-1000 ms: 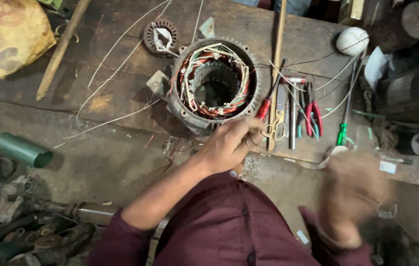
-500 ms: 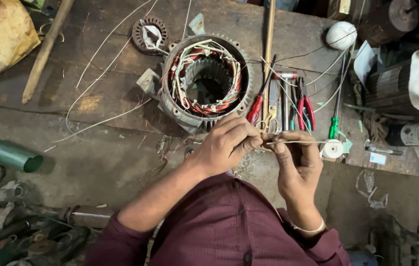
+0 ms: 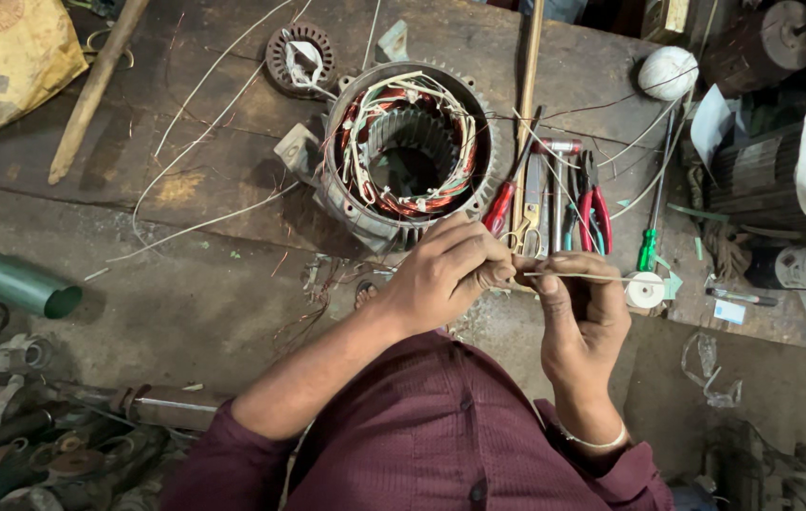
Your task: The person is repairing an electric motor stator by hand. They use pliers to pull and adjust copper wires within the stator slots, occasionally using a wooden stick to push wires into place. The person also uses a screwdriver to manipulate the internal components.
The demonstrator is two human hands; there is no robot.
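Right now both hands meet just below the motor stator: the left hand pinches one end of a thin pale sleeve, while the right hand closes its fingers around it, beside the red-handled pliers.

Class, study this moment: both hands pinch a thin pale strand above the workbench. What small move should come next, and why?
Probably draw the thin strand on through the fingers: the left hand pinches one end, the right hand grips it alongside, and the rest sticks out rightward, level, not yet near the wound motor stator.
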